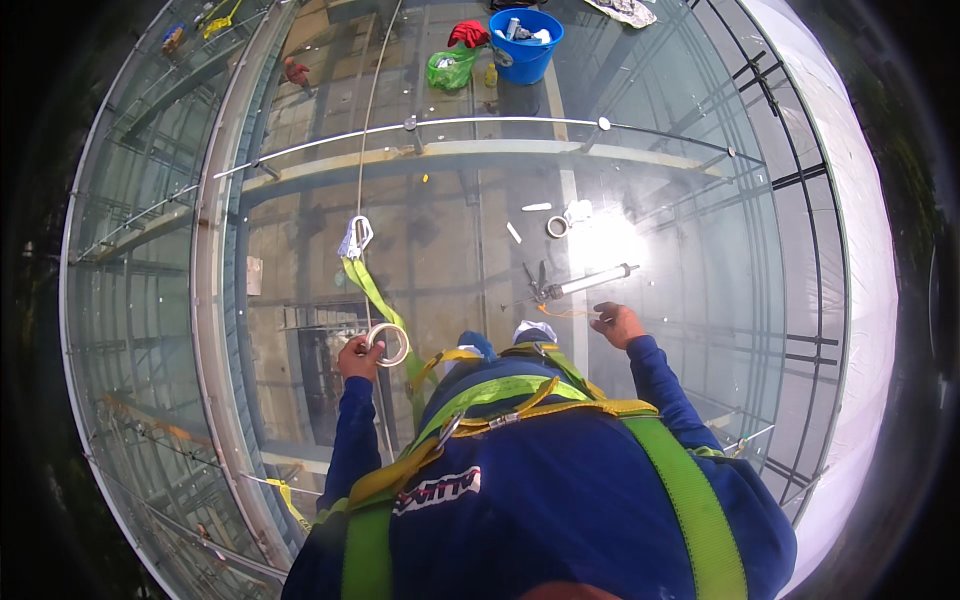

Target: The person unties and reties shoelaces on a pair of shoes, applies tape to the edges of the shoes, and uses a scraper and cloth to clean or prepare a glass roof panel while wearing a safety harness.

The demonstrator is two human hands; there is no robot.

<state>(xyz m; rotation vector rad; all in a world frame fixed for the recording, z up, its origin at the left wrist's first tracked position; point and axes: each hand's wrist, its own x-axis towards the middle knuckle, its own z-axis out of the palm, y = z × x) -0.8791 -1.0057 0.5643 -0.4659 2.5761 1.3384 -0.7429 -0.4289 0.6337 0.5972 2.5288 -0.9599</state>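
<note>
My left hand grips a roll of pale masking tape by its edge, held up beside my harness. My right hand is off to the right, its fingers parted and nothing visible between them. Just beyond it a caulking gun with a pale barrel lies on the glass, an orange cord by its handle end. Farther out lie a second tape roll, a crumpled white piece and two small white strips, one of them a slim strip.
A white-bodied hook joins my yellow-green lanyard to a rope running away from me. At the far side stand a blue bucket, a green bag and a red cloth. A metal rail crosses the glass; a person shows beyond.
</note>
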